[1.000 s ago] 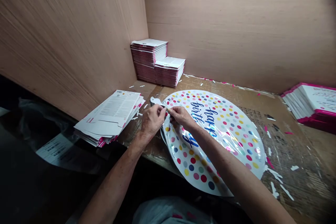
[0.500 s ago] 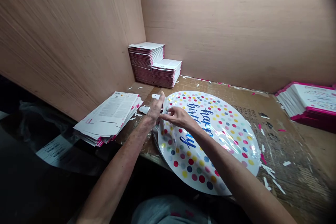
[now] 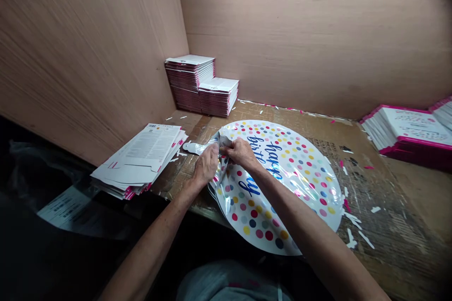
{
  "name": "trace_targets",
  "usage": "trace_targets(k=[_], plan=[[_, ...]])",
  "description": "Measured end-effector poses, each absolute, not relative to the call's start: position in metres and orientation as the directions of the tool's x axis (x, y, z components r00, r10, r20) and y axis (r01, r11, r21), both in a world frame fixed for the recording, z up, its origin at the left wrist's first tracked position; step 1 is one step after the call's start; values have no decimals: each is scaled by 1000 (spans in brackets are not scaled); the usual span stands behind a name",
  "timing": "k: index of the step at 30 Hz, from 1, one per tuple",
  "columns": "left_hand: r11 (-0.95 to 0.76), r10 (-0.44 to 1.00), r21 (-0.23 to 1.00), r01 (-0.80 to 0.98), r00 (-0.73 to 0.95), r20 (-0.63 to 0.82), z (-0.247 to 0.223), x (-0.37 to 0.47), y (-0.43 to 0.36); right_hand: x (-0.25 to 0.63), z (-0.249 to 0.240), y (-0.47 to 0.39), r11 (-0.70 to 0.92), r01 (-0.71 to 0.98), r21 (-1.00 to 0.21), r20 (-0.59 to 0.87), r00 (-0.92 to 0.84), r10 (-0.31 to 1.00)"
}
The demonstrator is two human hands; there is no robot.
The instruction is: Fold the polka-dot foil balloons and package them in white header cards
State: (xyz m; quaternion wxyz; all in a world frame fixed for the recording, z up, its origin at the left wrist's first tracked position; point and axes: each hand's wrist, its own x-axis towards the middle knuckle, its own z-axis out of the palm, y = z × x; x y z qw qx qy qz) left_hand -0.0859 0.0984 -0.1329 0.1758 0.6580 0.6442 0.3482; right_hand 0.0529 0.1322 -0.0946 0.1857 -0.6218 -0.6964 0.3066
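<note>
A large round foil balloon (image 3: 300, 174), flat and white with coloured dots and blue "happy birthday" lettering, lies on the work surface. More foil edges show beneath its lower left rim. My left hand (image 3: 208, 162) is closed on the balloon's left edge, by the neck tab (image 3: 192, 148) that sticks out leftward. My right hand (image 3: 241, 153) pinches the same edge just to the right, and the foil is folded up, its grey back showing between the two hands. The fingertips are partly hidden by the foil.
Left of the hands lies a fanned pile of flat printed card sleeves (image 3: 141, 155). Stacked pink-edged packets (image 3: 201, 87) stand in the back corner, and more packets (image 3: 413, 131) at the right. Paper scraps (image 3: 353, 230) litter the cardboard-covered surface (image 3: 381, 202). Wooden panels (image 3: 282, 33) rise behind and left.
Both hands have closed more tightly on the balloon's left edge, and the foil there is now lifted and folded over. The view has shifted slightly to the right.
</note>
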Motion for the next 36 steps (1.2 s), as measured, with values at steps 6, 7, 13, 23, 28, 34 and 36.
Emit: trace_targets(k=[6, 7, 13, 23, 28, 34, 36], plan=[[-440, 898, 335, 833, 398, 189, -153, -112, 83, 72, -101, 135, -117, 244, -963, -146, -103, 984], [-476, 879, 265, 838, 450, 157, -151, -122, 86, 81, -101, 134, -142, 193, -971, -162, -92, 982], [-454, 887, 152, 878, 461, -17, -115, -151, 119, 159, -108, 115, -281, 115, -953, -277, 49, 960], [-175, 981, 445, 878, 115, 159, -82, -37, 53, 173, -114, 102, -212, 86, -973, -193, 191, 962], [-80, 981, 466, 881, -13, 193, -125, -66, -47, 151, -108, 114, -163, 241, -957, -136, 126, 983], [9, 968, 469, 883, -126, 218, -126, -76, -75, 160, -110, 109, -209, 384, -899, -173, 126, 977], [-184, 960, 408, 894, 75, 270, -109, -74, -71, 187, -113, 94, -263, 417, -870, -229, 131, 965]])
